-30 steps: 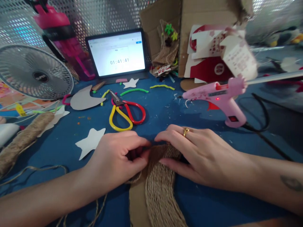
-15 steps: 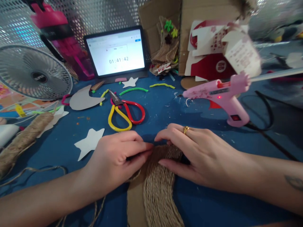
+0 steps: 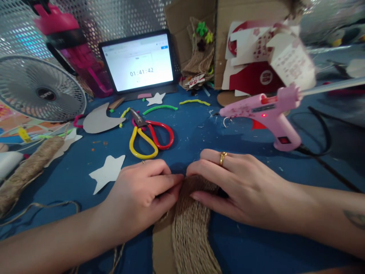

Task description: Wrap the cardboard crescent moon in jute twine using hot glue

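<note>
In front of me lies a curved cardboard piece (image 3: 163, 243), its right part covered with rows of jute twine (image 3: 191, 232). My left hand (image 3: 148, 190) is closed at the upper left edge of the piece, thumb and forefinger pinched together on the twine; a loose strand trails below that wrist. Over the top end of the twine rows rests my right hand (image 3: 230, 182), fingers bent across the far edge and thumb on the near side, gripping the twine-covered cardboard. A gold ring is on one of its fingers. The far edge is partly hidden by my fingers.
Scissors (image 3: 151, 139) with yellow and red handles lie beyond my left hand. A pink glue gun (image 3: 264, 110), its light red, stands at right. White stars (image 3: 107, 173), a grey crescent (image 3: 101, 118), a twine bundle (image 3: 31, 171), a fan (image 3: 42, 89) and a tablet (image 3: 139, 64) surround the work.
The fingers of my right hand have come down and closed onto the top of the twine rows. My left hand keeps its pinch in nearly the same place.
</note>
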Demonstrator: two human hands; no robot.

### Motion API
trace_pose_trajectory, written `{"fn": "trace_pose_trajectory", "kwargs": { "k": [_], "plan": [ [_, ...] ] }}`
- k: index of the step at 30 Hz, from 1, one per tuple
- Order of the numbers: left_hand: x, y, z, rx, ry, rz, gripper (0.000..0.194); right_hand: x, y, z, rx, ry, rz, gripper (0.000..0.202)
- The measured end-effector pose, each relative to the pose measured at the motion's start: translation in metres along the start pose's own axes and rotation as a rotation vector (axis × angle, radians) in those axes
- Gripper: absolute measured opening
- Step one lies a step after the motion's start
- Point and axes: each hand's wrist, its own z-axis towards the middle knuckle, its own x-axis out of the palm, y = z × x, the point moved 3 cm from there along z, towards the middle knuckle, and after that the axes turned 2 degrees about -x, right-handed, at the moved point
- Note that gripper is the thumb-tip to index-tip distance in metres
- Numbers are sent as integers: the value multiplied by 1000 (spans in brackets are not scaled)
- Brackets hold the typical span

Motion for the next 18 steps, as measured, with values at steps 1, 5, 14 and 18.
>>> {"fn": "trace_pose_trajectory", "kwargs": {
  "k": [1, 5, 14, 18],
  "plan": [
    [0, 0, 1, -2, -1, -3, 13, 0, 0, 0, 0, 0, -3, 15],
    [1, 0, 1, 5, 13, -5, 14, 0, 1, 0, -9, 4, -24, 15],
    [2, 1, 2, 46, 44, 13, 18, 0, 0, 0, 4, 16, 7, 18],
    [2, 0, 2, 52, 47, 3, 18, 0, 0, -1, -6, 16, -20, 18]
  ]
}}
